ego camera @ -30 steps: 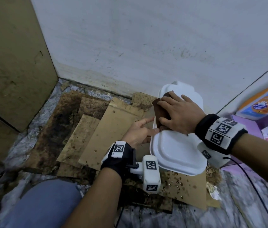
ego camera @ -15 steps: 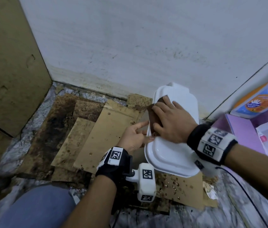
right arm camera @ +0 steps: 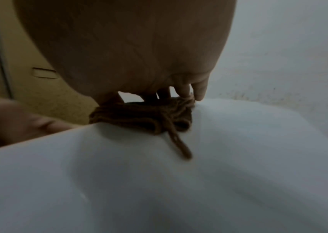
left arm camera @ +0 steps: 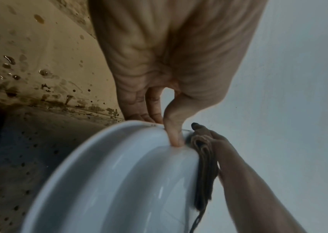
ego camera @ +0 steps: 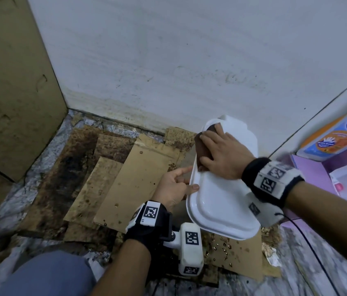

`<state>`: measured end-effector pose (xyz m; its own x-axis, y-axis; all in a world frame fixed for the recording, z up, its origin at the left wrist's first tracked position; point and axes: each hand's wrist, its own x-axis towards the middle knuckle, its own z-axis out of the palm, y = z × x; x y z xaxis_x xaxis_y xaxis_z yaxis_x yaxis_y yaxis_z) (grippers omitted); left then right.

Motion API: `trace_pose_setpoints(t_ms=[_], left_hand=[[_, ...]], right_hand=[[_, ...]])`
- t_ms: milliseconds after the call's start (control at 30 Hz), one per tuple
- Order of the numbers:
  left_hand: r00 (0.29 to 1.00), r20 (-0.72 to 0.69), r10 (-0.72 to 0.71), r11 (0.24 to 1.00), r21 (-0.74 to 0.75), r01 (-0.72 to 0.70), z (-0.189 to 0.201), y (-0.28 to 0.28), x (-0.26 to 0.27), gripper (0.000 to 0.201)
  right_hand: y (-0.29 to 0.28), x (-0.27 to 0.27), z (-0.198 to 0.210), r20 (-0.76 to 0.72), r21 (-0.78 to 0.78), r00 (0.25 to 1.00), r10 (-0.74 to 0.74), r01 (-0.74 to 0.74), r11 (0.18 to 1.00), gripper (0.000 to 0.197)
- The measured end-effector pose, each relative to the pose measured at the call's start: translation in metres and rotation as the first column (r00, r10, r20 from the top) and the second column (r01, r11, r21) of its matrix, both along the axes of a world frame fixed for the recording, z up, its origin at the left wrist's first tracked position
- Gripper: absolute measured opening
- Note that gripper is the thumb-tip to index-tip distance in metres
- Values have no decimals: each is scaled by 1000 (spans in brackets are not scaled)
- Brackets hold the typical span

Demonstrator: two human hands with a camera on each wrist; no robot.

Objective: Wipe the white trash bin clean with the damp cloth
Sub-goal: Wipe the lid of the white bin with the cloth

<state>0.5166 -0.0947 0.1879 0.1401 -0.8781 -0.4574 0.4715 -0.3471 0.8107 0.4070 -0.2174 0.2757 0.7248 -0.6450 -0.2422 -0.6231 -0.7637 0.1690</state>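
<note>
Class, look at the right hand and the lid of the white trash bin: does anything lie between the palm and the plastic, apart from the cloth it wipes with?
Nothing visible does. The right hand presses the folded brown knitted cloth flat onto the white plastic trash bin's lid. The left hand only steadies the lid's left rim.

Stained cardboard sheets (ego camera: 138,180) on floor (ego camera: 309,280)
</note>
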Motion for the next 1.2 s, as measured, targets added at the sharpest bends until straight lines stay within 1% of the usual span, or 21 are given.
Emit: trace_pose_setpoints(t_ms=[100, 167, 233, 300, 433, 500, 533, 600, 667, 700, 767, 900, 967, 1100, 1200], left_hand=[[999, -37, -5, 1000, 13, 6, -2, 2, 3, 61], [999, -39, -18, 1000, 23, 19, -2, 4, 3, 62], [1000, -21, -18, 1000, 24, 18, -3, 6, 4, 63], [1000, -1, -21, 999, 26, 21, -4, 9, 4, 60], [998, 47, -39, 999, 16, 38, -8, 13, 6, 64], [998, 58, -32, 999, 18, 31, -9, 12, 8, 62], [998, 53, -25, 999, 23, 24, -10, 11, 9, 61], [999, 48, -9, 999, 32, 7, -12, 9, 12, 60], [999, 46, 12, 999, 37, -14, -15, 9, 14, 60], [999, 37, 16, 999, 41, -17, -16, 8, 15, 61], [1000, 18, 12, 999, 40, -13, -16, 9, 13, 60], [999, 37, 5, 1000, 27, -6, -14, 9, 9, 57], [999, 45, 9, 999, 34, -10, -13, 8, 8, 56], [999, 38, 16, 999, 42, -18, -11, 9, 10, 55], [998, 34, 55, 998, 28, -56, -10, 7, 8, 50]], right_hand=[[25, -15, -6, 30, 72, 999, 30, -33, 997, 76], [22, -16, -6, 0, 50, 1000, 27, -27, 998, 76], [6, -8, -5, -15, 20, 1000, 11, -11, 1000, 74], [-16, 3, -4, -10, 9, 1000, -19, 19, 1000, 66], [-54, 15, -2, 69, 30, 992, -110, 108, 994, 62], [-59, 17, -2, 96, 50, 988, -120, 116, 992, 61], [-55, 17, -4, 98, 52, 990, -101, 96, 994, 61], [-35, 16, -8, 82, 41, 997, -10, 6, 999, 63], [-9, 12, -14, 59, 49, 994, 88, -91, 995, 72], [2, 7, -17, 55, 65, 992, 114, -118, 991, 76], [10, -1, -15, 48, 69, 991, 124, -127, 989, 75], [-19, 5, -3, 58, -30, 997, 56, -54, 998, 63], [-31, 16, -1, 50, -34, 998, 32, -30, 999, 61], [-32, 22, -7, 74, -42, 996, 56, -53, 998, 55], [-23, 17, -5, 69, -44, 993, 93, -90, 995, 58]])
